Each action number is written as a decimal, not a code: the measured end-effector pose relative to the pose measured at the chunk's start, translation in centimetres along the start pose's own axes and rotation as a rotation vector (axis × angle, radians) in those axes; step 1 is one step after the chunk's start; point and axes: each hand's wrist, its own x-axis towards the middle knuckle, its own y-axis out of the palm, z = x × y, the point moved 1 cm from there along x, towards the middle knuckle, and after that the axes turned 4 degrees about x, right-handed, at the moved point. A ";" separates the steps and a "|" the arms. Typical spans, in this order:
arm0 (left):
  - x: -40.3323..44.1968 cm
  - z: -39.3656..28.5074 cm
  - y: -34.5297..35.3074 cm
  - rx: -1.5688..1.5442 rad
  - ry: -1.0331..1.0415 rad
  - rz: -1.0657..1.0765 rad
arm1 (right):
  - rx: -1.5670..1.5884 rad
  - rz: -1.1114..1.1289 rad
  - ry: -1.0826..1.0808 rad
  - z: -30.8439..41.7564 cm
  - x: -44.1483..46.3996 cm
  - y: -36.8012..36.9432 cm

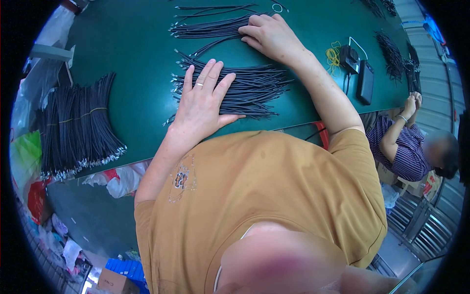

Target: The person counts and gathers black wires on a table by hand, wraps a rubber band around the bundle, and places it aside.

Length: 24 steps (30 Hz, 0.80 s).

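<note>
My left hand (203, 98) lies flat, fingers spread, across the left part of a pile of short black cables (257, 90). Silvery metal tips show at the pile's left ends. Farther back, my right hand (271, 36) curls its fingers around the right end of a smaller row of black cables (208, 28); the fingertips are partly hidden. One loose cable (215, 45) lies bent between the two groups. A few more black cables (215, 7) rest beyond the row, with a small pale ring (277, 8) close by.
Tied bundles of black cables (73, 122) cover the green table's (132, 59) left side. To the right lie a coil of yellow wire (333, 56), a black adapter (349, 59) and a black power bank (365, 82). Another person (399, 142) works at the right edge, near more cables (390, 56).
</note>
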 end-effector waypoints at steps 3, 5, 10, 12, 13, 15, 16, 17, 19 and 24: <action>0.0 0.0 0.0 -0.004 0.002 0.003 | 0.036 0.030 -0.005 -0.1 -0.1 0.1; 0.0 0.0 0.0 -0.007 0.000 0.005 | 0.056 0.031 -0.022 0.0 -0.2 -0.1; 0.0 0.1 0.0 -0.012 0.000 0.009 | 0.045 0.025 -0.101 0.4 -0.7 -0.9; 0.0 0.1 0.0 -0.018 0.000 0.009 | 0.026 0.017 -0.126 0.7 -0.8 -1.0; 0.0 0.1 0.0 -0.019 0.000 0.010 | 0.023 0.014 -0.128 0.8 -0.8 -1.1; 0.1 0.0 -0.1 -0.015 -0.001 0.010 | 0.021 0.011 -0.129 0.9 -0.9 -1.1; 0.1 0.0 -0.1 -0.016 -0.001 0.011 | 0.016 0.019 -0.127 0.9 -1.0 -1.1; 0.1 0.0 -0.2 -0.018 -0.002 0.011 | 0.009 0.026 -0.124 0.9 -1.0 -1.0; 0.1 0.0 -0.2 -0.019 -0.002 0.012 | 0.022 0.023 -0.115 0.9 -1.2 -0.8; 0.1 0.0 -0.2 -0.021 -0.001 0.011 | 0.020 0.031 -0.105 0.8 -1.4 -0.5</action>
